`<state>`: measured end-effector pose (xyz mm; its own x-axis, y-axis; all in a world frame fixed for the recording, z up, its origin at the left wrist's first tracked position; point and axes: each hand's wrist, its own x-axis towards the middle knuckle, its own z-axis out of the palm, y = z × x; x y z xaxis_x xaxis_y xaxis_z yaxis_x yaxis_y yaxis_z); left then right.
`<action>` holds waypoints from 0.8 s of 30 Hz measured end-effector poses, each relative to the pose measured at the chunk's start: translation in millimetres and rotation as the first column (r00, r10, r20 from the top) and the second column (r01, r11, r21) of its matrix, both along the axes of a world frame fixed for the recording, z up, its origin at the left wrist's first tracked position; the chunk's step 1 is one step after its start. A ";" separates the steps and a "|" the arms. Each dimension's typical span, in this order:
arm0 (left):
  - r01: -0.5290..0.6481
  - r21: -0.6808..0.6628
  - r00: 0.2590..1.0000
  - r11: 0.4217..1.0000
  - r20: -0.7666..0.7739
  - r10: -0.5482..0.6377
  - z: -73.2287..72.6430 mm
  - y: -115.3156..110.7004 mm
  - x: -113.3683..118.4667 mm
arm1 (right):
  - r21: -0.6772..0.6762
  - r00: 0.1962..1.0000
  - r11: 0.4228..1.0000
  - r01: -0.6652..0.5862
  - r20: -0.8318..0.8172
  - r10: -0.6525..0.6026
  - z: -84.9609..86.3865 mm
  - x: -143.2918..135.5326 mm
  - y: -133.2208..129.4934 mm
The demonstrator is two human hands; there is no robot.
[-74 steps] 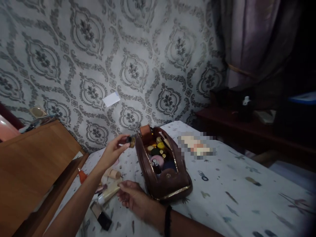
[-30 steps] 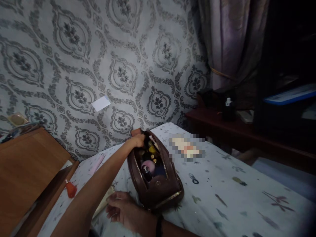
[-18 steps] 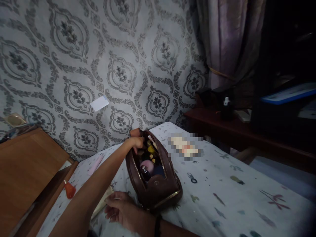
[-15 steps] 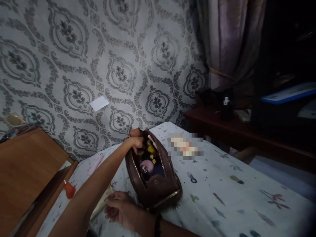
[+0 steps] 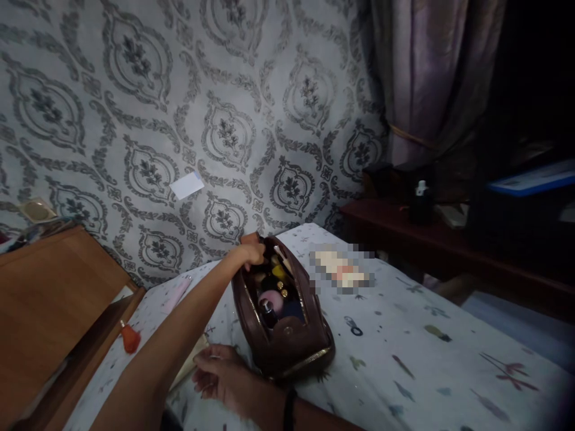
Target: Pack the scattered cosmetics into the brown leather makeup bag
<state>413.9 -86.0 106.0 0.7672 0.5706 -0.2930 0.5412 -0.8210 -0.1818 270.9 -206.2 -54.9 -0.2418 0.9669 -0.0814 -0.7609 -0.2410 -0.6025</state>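
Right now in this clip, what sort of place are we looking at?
Probably a room in a home, perhaps a bedroom: patterned wallpaper, a tied-back curtain, and a printed cloth under an open brown bag.

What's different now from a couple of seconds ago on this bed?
The left hand has moved right, into the far end of the open brown zippered bag. The small dark jar it held outside is out of sight; whether it's released, I can't tell. The right hand stays by the cream tube; bag and orange bottle haven't moved.
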 end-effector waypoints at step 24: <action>-0.494 0.085 0.754 0.865 0.538 0.377 -57.7 14.7 -288.2 | 0.005 1.000 1.000 0.001 -0.008 -0.001 7.4 2.5 -4.0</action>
